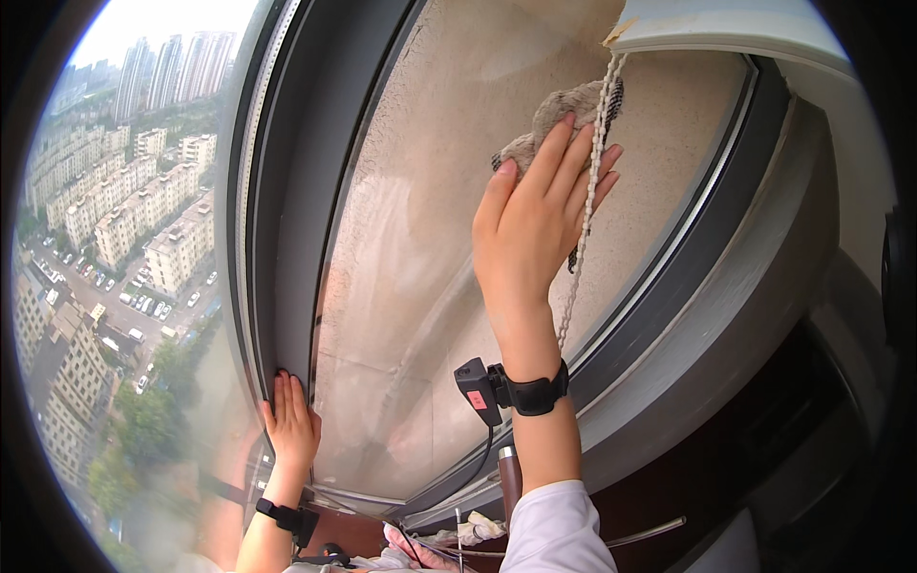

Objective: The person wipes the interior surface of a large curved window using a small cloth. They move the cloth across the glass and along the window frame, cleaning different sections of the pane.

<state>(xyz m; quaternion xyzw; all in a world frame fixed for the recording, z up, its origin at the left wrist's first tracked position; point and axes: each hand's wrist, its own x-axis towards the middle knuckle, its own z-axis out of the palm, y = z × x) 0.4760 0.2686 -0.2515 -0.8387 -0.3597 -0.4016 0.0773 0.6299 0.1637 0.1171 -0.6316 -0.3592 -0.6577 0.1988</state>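
Note:
My right hand [537, 215] presses a grey-beige textured cloth [569, 107] with dark checked edging flat against a window pane [408, 286]. Its fingers are spread over the cloth, and part of the cloth is hidden beneath them. A white beaded blind chain [592, 172] hangs in front of that hand, crossing the fingers. Lower at the left, my left hand [292, 426] rests with straight fingers on the dark grey window frame [308, 186] and holds nothing. Hazy streaks mark the pane, with a beige wall surface behind it.
A white blind housing [731, 29] with a chipped corner juts in above. Below stand a brown cylinder [511, 480] with a silvery top, crumpled pale cloth [478, 528] and a thin metal rod [648, 531]. Left of the frame, glass overlooks apartment blocks [147, 208] far below. Wrist devices carry cables.

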